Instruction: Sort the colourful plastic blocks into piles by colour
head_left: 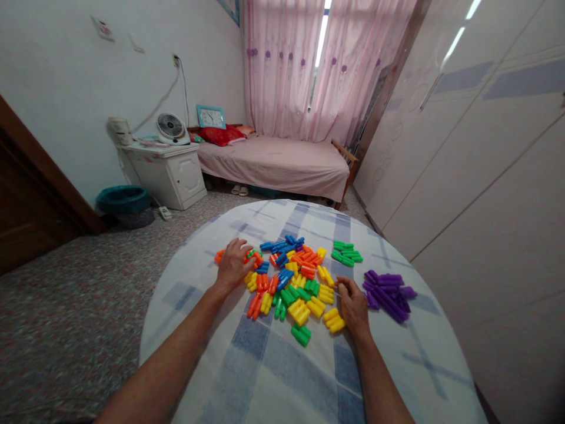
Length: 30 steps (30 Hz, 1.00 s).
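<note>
My left hand (232, 266) is over the left side of a heap of plastic building pieces, fingers apart and bent above some orange pieces (257, 259). A bit of green shows by its fingertips, and the palm hides part of what lies beneath. My right hand (354, 305) rests on the table at the heap's right edge, its fingers loosely bent and nothing visible in them. Close to it are yellow pieces (334, 321) and, on its other side, a purple pile (389, 294). Blue pieces (282, 244) and green pieces (302, 335) lie in the heap too.
A separate green group (346, 253) sits at the back right of the round table, on a checked cloth (282, 377). Beyond stand a bed (282, 156), a white cabinet (176, 176) with a fan (171, 126), a bin (125, 203) and a wardrobe (477, 176).
</note>
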Motion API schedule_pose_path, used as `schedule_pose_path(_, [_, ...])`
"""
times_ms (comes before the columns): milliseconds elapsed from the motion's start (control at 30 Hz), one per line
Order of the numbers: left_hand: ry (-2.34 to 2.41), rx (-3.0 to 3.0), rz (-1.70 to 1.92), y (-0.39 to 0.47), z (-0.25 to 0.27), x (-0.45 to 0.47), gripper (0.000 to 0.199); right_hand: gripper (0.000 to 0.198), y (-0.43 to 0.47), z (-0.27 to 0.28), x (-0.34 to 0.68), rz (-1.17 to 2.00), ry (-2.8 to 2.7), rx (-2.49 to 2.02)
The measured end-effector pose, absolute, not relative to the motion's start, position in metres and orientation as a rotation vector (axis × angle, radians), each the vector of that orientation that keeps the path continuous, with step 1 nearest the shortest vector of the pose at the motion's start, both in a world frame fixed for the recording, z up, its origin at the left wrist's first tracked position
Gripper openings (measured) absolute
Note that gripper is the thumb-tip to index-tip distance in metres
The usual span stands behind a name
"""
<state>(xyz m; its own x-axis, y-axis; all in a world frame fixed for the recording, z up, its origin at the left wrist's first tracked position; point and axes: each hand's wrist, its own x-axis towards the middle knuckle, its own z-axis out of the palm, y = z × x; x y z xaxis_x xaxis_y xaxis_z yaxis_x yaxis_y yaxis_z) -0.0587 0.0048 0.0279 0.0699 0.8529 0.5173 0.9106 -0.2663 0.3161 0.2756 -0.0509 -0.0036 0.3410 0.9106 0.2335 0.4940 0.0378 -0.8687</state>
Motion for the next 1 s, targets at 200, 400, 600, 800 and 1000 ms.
schedule_pose_path(200, [-1.925,-2.318,-0.770,0.010,0.026,-0.049,0.026,0.040,-0.050,-0.004,0.276,0.504,-1.304,-1.598])
schedule_pose_path(400, [-2.004,-2.216,-1.109,0.010,0.030,-0.051,0.027,0.039,-0.051,-0.004,0.275,0.495,-1.305,-1.585])
schedule_pose_path(600, [-1.963,-2.151,-1.046,0.007,0.034,-0.062,0.028,0.039,-0.052,-0.001,0.274,0.510,-1.299,-1.593])
schedule_pose_path(800, [-1.904,-2.319,-0.770,0.008,0.029,-0.047,0.031,0.041,-0.051,-0.002,0.275,0.519,-1.297,-1.611])
schedule_pose_path(1000, [-1.991,-2.299,-0.808,0.008,0.033,-0.037,0.031,0.041,-0.051,-0.003,0.276,0.511,-1.306,-1.613])
